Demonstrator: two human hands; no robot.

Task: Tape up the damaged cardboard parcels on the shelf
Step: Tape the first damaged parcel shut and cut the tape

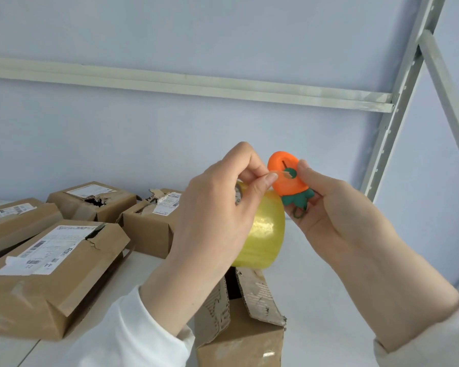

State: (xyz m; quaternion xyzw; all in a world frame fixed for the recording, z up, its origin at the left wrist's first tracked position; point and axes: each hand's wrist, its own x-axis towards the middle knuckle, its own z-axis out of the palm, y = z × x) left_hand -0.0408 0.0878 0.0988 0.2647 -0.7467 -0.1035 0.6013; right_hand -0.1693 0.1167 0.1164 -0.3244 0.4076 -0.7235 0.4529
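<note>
Left hand (217, 207) pinches the tape end (277, 174) between thumb and forefinger, lifted off the roll (265, 234) that sits behind the palm. How the other fingers carry the roll is hidden, probably through its core. Right hand (329, 215) grips a small orange cutter (284, 178), its face set against the pinched end. Both hands are held up over the shelf (329, 300), just above an open parcel (247, 321) with ragged flaps.

The tape looks thin, glossy and yellowish. It should be light and limp, and apt to stick to itself or snap back onto the roll, so the end is best held by its very edge and kept taut. The roll looks stiff and light, easy to carry by the core. The cardboard is likely soft where ripped, so flaps will want pressing flat first, with a hold on the sound corners.

Four more parcels lie to the left: a big one (51, 274) with a torn top, a flat one (16, 221) at the edge, and two holed ones (90, 202) (149, 226) behind. An upright (398, 115) stands to the right, well apart. The open parcel's raised flaps sit straight under the roll and may snag the tape.
</note>
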